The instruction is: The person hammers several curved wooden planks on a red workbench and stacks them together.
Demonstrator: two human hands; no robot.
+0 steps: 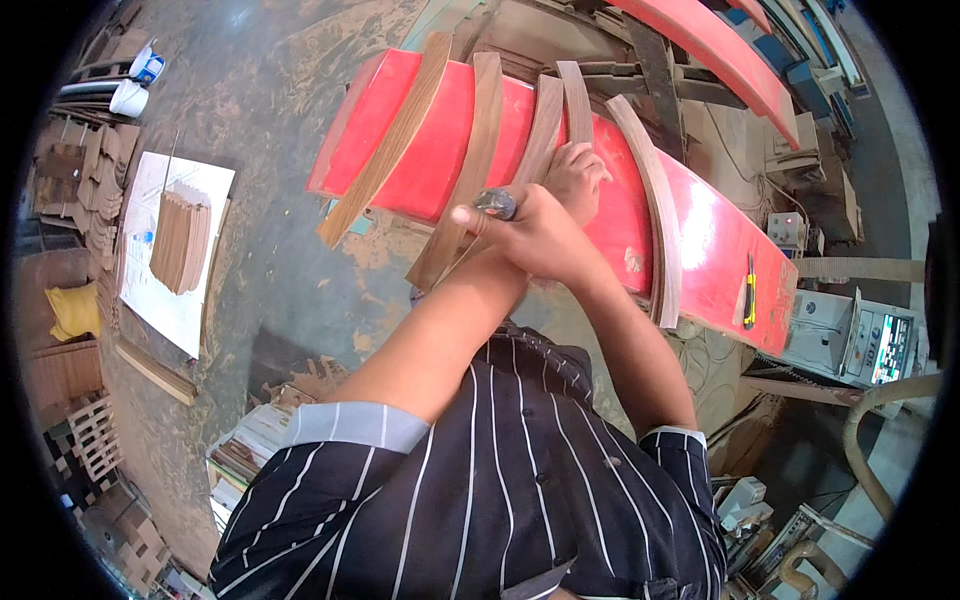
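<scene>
My left hand [577, 178] reaches across the red panel [610, 215], its fingers bent around the near end of a curved wooden strip [577, 100]. Another curved strip [543, 120] runs beside it and passes behind my hands. Crossing over my left wrist, my right hand [545, 235] is closed on a dark grey tool with a rounded end [495, 203]; its thumb sticks out to the left and the rest of the tool is hidden. Further curved strips lie across the panel: two to the left [400, 140] [475, 140] and one to the right [652, 190].
A yellow and black utility knife [750, 290] rests on the panel's right end. Another red curved panel [720, 60] rises at the far right. On the left floor, a white board [180, 320] bears stacked wooden pieces [180, 240]. A machine with a screen [885, 345] stands right.
</scene>
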